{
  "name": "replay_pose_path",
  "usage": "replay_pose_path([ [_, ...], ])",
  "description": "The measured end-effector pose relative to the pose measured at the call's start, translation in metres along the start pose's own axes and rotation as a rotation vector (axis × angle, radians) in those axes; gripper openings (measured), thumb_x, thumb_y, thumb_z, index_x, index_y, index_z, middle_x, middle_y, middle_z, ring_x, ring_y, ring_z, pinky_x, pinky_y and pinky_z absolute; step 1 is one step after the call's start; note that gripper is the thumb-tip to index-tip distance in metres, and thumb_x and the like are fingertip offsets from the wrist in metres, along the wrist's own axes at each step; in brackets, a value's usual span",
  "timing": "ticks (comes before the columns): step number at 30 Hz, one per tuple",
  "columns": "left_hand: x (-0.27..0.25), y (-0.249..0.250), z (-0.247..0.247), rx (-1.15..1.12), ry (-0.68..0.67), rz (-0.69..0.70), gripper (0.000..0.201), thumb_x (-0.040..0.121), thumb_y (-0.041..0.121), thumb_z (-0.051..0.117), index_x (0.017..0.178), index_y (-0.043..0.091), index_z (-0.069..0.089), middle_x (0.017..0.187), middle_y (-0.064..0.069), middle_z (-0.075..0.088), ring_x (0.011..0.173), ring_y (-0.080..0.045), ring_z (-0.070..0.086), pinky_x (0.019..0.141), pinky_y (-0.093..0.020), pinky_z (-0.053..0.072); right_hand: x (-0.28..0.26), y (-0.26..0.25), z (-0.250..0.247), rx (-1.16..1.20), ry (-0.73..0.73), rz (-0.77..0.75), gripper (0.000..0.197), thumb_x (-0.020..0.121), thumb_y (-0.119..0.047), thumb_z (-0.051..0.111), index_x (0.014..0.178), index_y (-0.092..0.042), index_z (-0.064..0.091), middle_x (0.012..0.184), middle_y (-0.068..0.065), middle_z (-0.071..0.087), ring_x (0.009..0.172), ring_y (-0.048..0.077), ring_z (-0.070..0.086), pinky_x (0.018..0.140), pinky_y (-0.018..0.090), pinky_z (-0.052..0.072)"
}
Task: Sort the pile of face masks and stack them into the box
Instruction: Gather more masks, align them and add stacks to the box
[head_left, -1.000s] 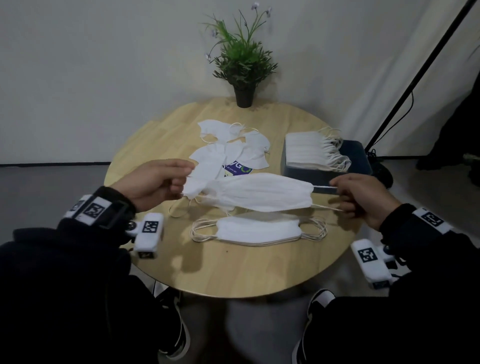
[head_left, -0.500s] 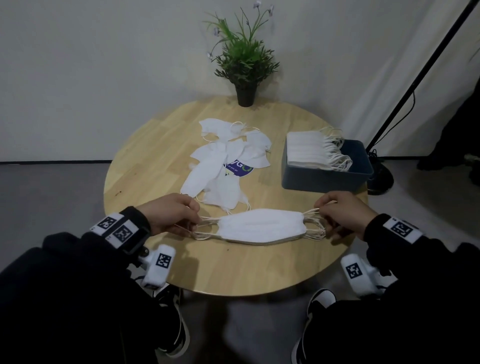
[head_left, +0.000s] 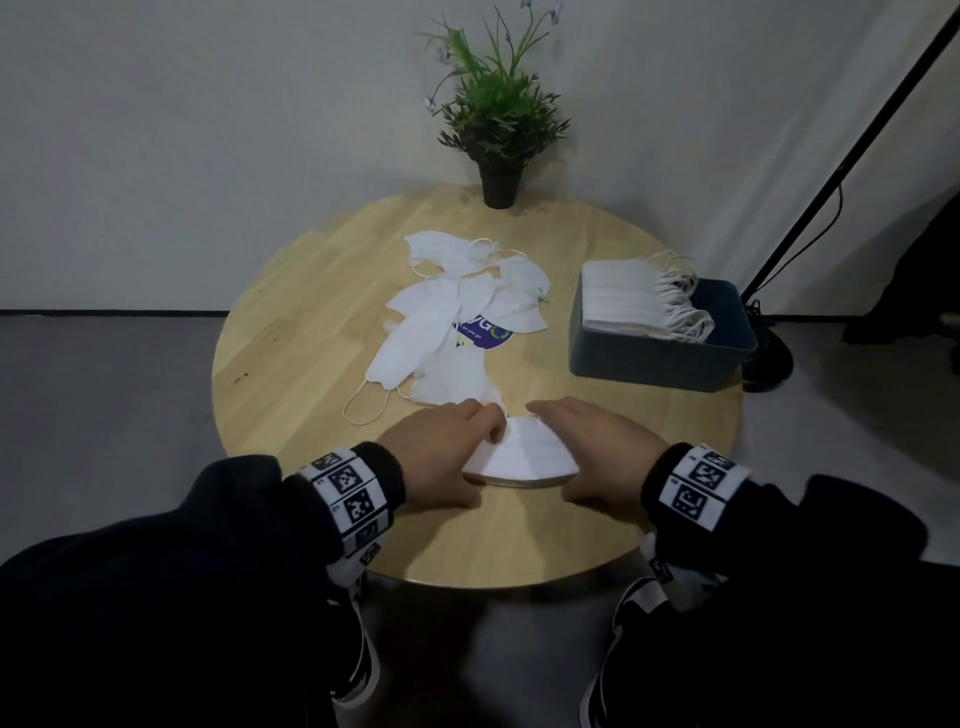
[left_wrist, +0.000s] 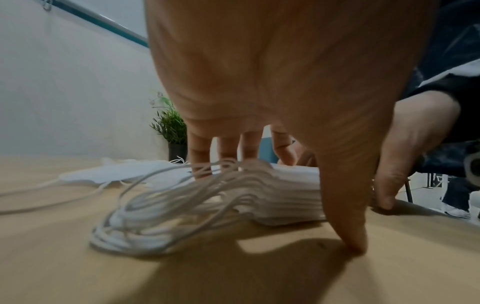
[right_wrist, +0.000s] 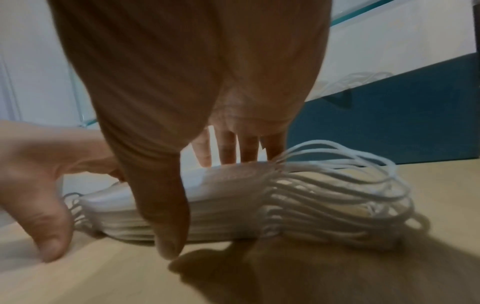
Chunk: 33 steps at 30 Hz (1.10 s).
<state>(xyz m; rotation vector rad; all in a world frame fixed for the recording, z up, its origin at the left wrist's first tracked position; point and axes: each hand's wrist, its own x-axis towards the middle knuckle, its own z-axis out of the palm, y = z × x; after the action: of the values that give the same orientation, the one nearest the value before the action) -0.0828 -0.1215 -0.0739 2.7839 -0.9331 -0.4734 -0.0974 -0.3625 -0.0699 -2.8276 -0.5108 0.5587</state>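
A neat stack of white face masks (head_left: 524, 460) lies near the table's front edge. My left hand (head_left: 465, 457) holds its left end, fingers over the far edge and thumb down at the near edge. At the other end my right hand (head_left: 579, 452) holds the stack the same way. The wrist views show the stack (left_wrist: 275, 195) (right_wrist: 223, 205) between thumb and fingers, with its ear loops (right_wrist: 350, 195) spilling out sideways. A loose pile of masks (head_left: 457, 317) lies mid-table. The dark blue box (head_left: 660, 364) at the right holds a tall stack of masks (head_left: 634, 296).
A potted plant (head_left: 498, 119) stands at the far edge of the round wooden table (head_left: 291, 332). A black stand pole (head_left: 831, 171) rises by the wall to the right of the box. A purple label (head_left: 483, 332) lies under the loose pile.
A second ago both hands held one mask stretched in the air; they laid it on the front stack, then slid in from the ear loops onto the stack's ends.
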Motion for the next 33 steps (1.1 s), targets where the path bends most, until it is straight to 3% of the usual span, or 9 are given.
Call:
replay_pose_path([
  [8,0.007,-0.011,0.001,-0.019,0.059,-0.041,0.047,0.072,0.036,0.079,0.099,0.031,0.041,0.097,0.009,0.056,0.087,-0.02,0.054,0.064,-0.033,0.037,0.012,0.005,0.003,-0.03,-0.004,0.009,0.089,0.071,-0.021,0.08,0.148,-0.028,0.037,0.127,-0.002,0.057,0.115,0.025,0.057,0.092,0.038,0.051],
  [12,0.008,-0.019,-0.009,-0.165,-0.013,-0.05,0.056,0.06,0.064,0.079,0.097,0.04,0.045,0.102,0.018,0.056,0.096,-0.011,0.057,0.076,-0.033,0.049,0.012,0.005,0.004,-0.021,-0.01,0.016,0.099,0.07,-0.023,0.082,0.153,-0.029,0.03,0.131,-0.003,0.053,0.12,0.022,0.052,0.096,0.038,0.05],
  [14,0.017,-0.031,-0.024,-0.392,0.07,-0.067,0.048,0.066,0.065,0.082,0.096,0.039,0.055,0.104,0.018,0.06,0.1,-0.009,0.061,0.082,-0.03,0.05,0.011,0.004,0.004,-0.025,-0.02,-0.003,0.1,0.069,-0.026,0.084,0.153,-0.03,0.03,0.13,-0.005,0.051,0.119,0.021,0.05,0.096,0.038,0.049],
  [17,0.035,-0.067,-0.042,-0.393,0.352,-0.236,0.02,0.091,0.041,0.074,0.102,0.028,0.064,0.11,0.006,0.063,0.099,-0.018,0.066,0.08,-0.03,0.044,0.011,0.003,0.003,-0.006,-0.026,-0.009,0.095,0.071,-0.023,0.082,0.151,-0.03,0.032,0.129,-0.004,0.052,0.117,0.022,0.052,0.095,0.035,0.047],
  [19,0.04,-0.094,-0.043,-0.233,0.383,-0.451,0.028,0.096,0.034,0.068,0.12,0.022,0.059,0.124,-0.003,0.057,0.105,-0.026,0.064,0.082,-0.034,0.045,0.013,0.002,0.003,0.015,-0.025,0.006,0.094,0.072,-0.02,0.08,0.152,-0.03,0.032,0.129,-0.004,0.052,0.118,0.022,0.053,0.095,0.035,0.048],
  [21,0.041,-0.113,-0.037,-0.182,0.286,-0.617,0.05,0.092,0.032,0.07,0.135,0.018,0.049,0.131,-0.011,0.055,0.107,-0.032,0.062,0.081,-0.036,0.048,0.014,0.002,0.003,0.023,-0.03,0.006,0.097,0.071,-0.02,0.081,0.153,-0.03,0.03,0.13,-0.004,0.052,0.119,0.022,0.052,0.096,0.034,0.048],
  [25,0.044,-0.124,-0.032,-0.373,0.257,-0.747,0.084,0.078,0.018,0.083,0.148,0.017,0.036,0.113,-0.013,0.063,0.095,-0.033,0.065,0.071,-0.038,0.055,0.013,0.003,0.002,0.113,-0.024,0.016,0.116,0.061,-0.044,0.09,0.157,-0.034,0.025,0.139,-0.008,0.048,0.126,0.017,0.047,0.106,0.037,0.045],
  [29,0.036,-0.118,-0.059,-0.484,0.517,-0.666,0.054,0.083,0.016,0.08,0.134,0.015,0.063,0.118,-0.01,0.07,0.09,-0.021,0.063,0.075,-0.029,0.048,0.013,-0.003,-0.008,0.386,0.172,-0.024,0.099,0.066,-0.064,0.085,0.15,-0.03,0.045,0.144,-0.007,0.049,0.133,0.014,0.048,0.109,0.03,0.04],
  [33,0.022,-0.072,-0.09,-0.404,0.877,-0.352,0.023,0.086,0.015,0.069,0.105,0.021,0.079,0.099,0.002,0.071,0.089,-0.02,0.065,0.084,-0.033,0.052,0.013,-0.019,-0.025,1.065,0.397,0.043,0.04,0.086,-0.041,0.08,0.119,-0.019,0.073,0.116,0.007,0.074,0.108,0.019,0.069,0.095,0.036,0.055],
])
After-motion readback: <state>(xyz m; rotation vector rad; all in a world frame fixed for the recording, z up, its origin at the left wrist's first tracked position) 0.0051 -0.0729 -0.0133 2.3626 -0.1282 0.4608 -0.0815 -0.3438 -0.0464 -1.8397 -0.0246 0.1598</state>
